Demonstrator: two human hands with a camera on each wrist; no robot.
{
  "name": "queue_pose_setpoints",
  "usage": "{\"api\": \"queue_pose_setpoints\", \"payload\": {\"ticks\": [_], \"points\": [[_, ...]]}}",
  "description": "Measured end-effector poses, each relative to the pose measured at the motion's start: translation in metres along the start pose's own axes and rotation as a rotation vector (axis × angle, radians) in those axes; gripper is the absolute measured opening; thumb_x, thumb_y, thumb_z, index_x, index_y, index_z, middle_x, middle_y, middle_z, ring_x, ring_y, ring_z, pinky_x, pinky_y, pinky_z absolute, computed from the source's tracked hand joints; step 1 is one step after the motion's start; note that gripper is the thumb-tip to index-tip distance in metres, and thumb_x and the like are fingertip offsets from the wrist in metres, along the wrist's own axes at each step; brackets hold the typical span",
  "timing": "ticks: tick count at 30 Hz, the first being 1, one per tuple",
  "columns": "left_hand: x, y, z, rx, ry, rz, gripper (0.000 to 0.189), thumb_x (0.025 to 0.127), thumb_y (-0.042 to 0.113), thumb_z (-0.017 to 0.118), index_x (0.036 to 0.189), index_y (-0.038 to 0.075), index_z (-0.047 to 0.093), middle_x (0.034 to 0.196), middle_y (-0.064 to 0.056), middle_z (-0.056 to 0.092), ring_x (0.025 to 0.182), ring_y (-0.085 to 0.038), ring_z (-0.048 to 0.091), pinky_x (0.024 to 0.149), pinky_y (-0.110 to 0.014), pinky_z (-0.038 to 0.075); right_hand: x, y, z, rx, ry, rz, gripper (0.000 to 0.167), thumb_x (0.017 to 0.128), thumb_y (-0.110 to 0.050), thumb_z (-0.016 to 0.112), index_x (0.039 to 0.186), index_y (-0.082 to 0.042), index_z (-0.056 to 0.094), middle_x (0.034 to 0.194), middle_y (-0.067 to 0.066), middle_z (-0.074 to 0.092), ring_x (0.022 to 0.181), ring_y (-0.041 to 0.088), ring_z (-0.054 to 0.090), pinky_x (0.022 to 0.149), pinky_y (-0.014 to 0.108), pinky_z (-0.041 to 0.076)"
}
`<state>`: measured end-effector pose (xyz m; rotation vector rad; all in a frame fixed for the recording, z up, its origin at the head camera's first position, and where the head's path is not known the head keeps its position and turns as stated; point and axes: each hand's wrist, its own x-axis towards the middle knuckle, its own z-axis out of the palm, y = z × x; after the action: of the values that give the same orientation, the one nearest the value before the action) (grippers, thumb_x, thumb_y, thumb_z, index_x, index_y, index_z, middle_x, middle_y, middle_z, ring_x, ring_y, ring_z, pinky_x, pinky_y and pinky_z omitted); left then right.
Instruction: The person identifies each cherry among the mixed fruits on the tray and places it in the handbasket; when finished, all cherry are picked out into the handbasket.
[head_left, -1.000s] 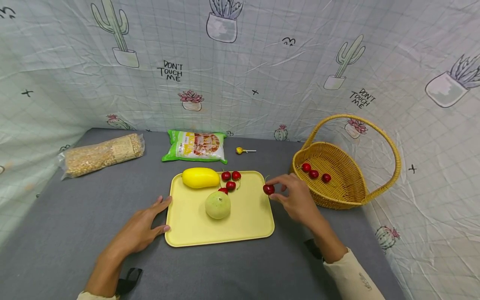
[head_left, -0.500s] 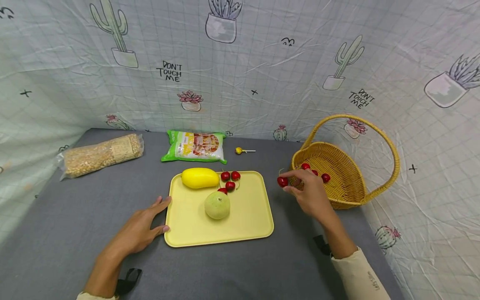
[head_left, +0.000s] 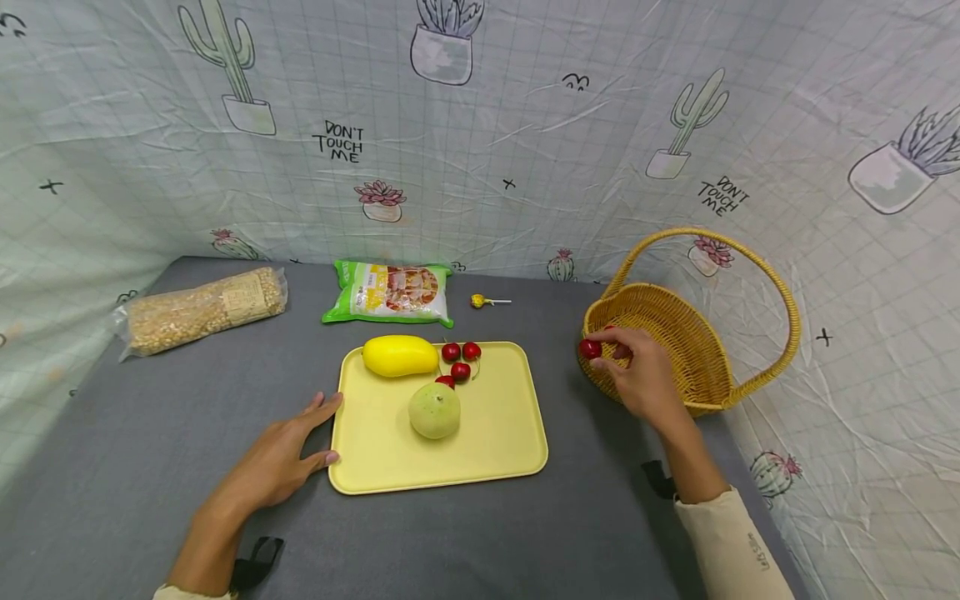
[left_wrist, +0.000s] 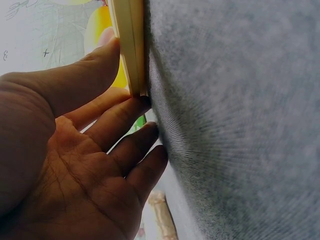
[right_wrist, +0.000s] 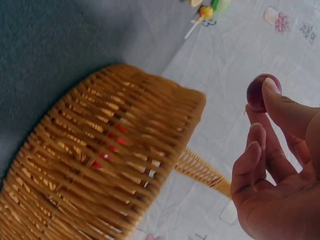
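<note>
My right hand (head_left: 647,375) pinches a dark red cherry (head_left: 590,348) between thumb and fingertips, over the left rim of the yellow wicker basket (head_left: 693,333). In the right wrist view, the held cherry (right_wrist: 256,93) is raised above the basket's rim, and red cherries show through the weave. My left hand (head_left: 277,462) rests at the left edge of the pale yellow tray (head_left: 495,454); its thumb and fingers touch the tray's side, fairly straight. On the tray lie a yellow mango-like fruit (head_left: 401,356), a round pale green fruit (head_left: 435,411) and several cherries (head_left: 461,372), one partly hidden behind the green fruit.
Behind the tray lie a green-and-white food packet (head_left: 395,292) and a yellow lollipop (head_left: 480,301). A clear bag of yellowish kernels (head_left: 202,310) is at the back left. The basket's tall handle (head_left: 787,300) arches up on the right, near the patterned cloth backdrop (head_left: 510,125).
My right hand has carried the cherry rightward from the tray's right edge to the basket's left rim, now covering most of the cherries inside. My left hand has stayed at the tray.
</note>
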<state>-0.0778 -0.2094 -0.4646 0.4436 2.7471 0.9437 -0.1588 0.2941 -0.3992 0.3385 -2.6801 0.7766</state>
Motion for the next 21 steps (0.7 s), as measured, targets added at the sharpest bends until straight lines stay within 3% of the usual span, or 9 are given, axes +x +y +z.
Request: {"api": "queue_pose_setpoints", "payload": {"ticks": [11,21], "points": [[0.000,0.001,0.000,0.001,0.001,-0.007,0.086,0.094,0.019,0.082,0.166,0.006,0.037,0.166,-0.035,0.033,0.150,-0.056,0.039,0.112,-0.072,0.043,0.008,0.023,-0.012,0.002,0.063,0.057,0.031,0.087,-0.005,0.087,0.117,-0.013,0.082,0.100,0.015,0.076,0.083,0.029,0.064,0.064,0.020,0.044],[0.000,0.002,-0.001,-0.003,0.001,-0.003,0.085,0.094,0.018,0.082,0.165,0.006,0.038,0.166,-0.036,0.033,0.150,-0.056,0.039,0.112,-0.073,0.043,0.012,0.043,-0.018,-0.039,0.049,0.165,0.031,0.091,-0.010,0.085,0.121,-0.014,0.081,0.109,0.016,0.075,0.088,0.028,0.060,0.068,0.032,0.043]]}}
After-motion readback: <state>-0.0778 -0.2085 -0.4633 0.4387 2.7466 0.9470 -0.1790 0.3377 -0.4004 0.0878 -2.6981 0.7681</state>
